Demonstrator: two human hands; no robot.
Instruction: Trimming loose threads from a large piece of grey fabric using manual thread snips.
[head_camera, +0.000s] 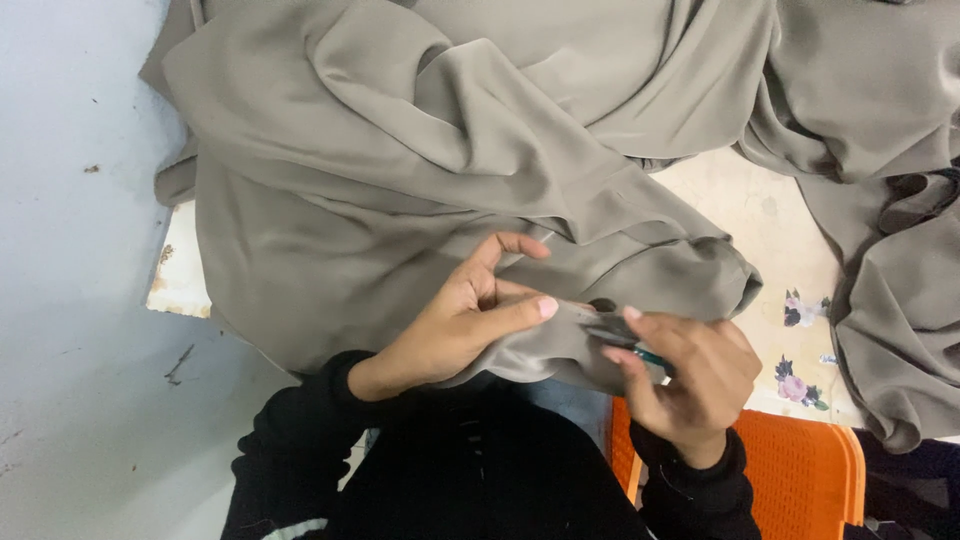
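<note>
Grey-brown cloth (400, 150) lies in deep folds over the desk (760, 220) and spills down toward our lap, and we hold one edge of it between both hands. Our left hand (462, 322) pinches the fabric, thumb stretched along the fold and forefinger curled above it, so those fingers are clenched on the cloth. Just to the right of that thumb tip, nearly touching it, our right hand (695, 372) grips a small metal tool (612, 330) with a bit of teal showing at its handle; its tip rests against the same fold, beside a small dark spot in the fabric. We cannot tell what sort of tool it is, as the fingers cover most of it. Black sleeves (300, 450) run back from both wrists. Below the right hand sits an orange plastic seat (800, 470) with a fine grid surface. Beyond the right fingers the desk shows pale and worn, with little flower stickers (800, 385) near its edge. Left of the left hand, well apart, is a light grey floor (70, 300)
</note>
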